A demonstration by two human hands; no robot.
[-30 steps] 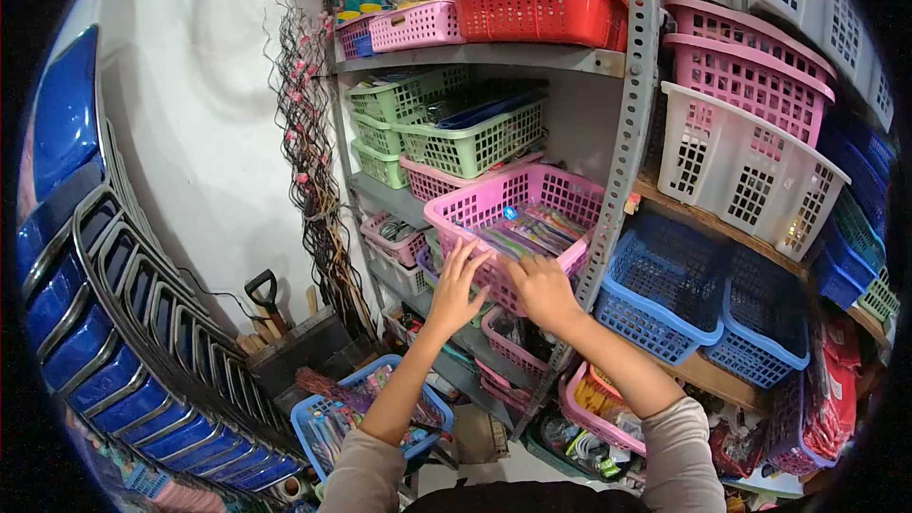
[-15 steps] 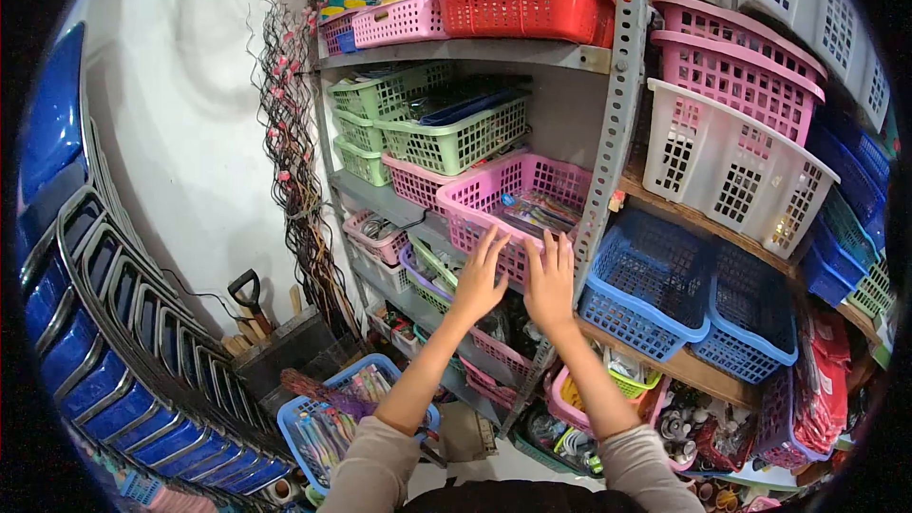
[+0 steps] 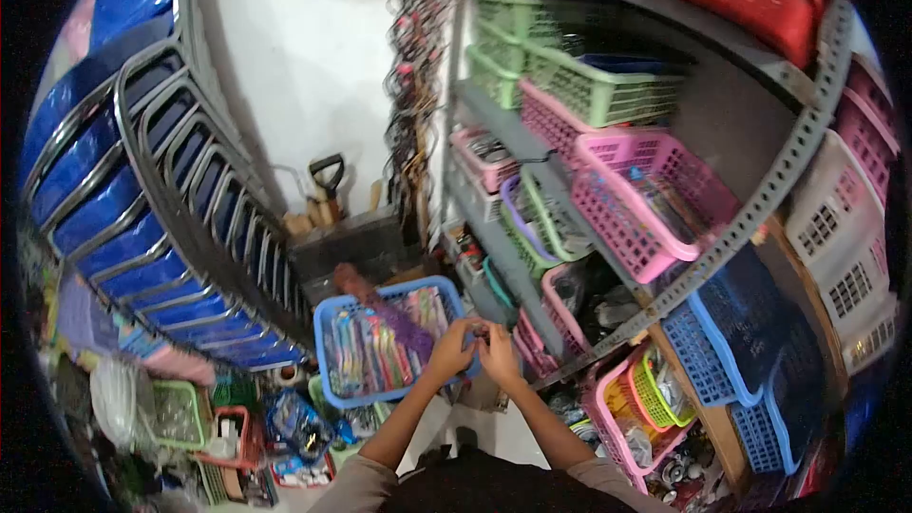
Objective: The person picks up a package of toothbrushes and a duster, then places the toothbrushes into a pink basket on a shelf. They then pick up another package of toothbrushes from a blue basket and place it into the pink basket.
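Note:
My left hand [image 3: 450,353] and my right hand [image 3: 497,357] are close together at the right edge of a blue basket [image 3: 326,361] low in front of me. Their fingers are curled inward, with something small and dark between them that I cannot make out. Colourful packaged items [image 3: 375,347] fill the blue basket, and a purple mesh bundle [image 3: 404,331] lies across them. Up on the grey shelf, a pink basket [image 3: 627,228] holds several thin packets [image 3: 665,204].
Stacked blue chairs [image 3: 104,218] with metal frames stand at the left. A perforated shelf post [image 3: 760,228] slants down at the right, beside blue baskets [image 3: 708,342]. Smaller baskets and goods cover the floor at lower left. Green baskets [image 3: 608,85] sit on the shelf.
The view has turned down and left. Both hands have left the front of the pink shelf basket and come together lower, beside the blue basket, their spread fingers now curled.

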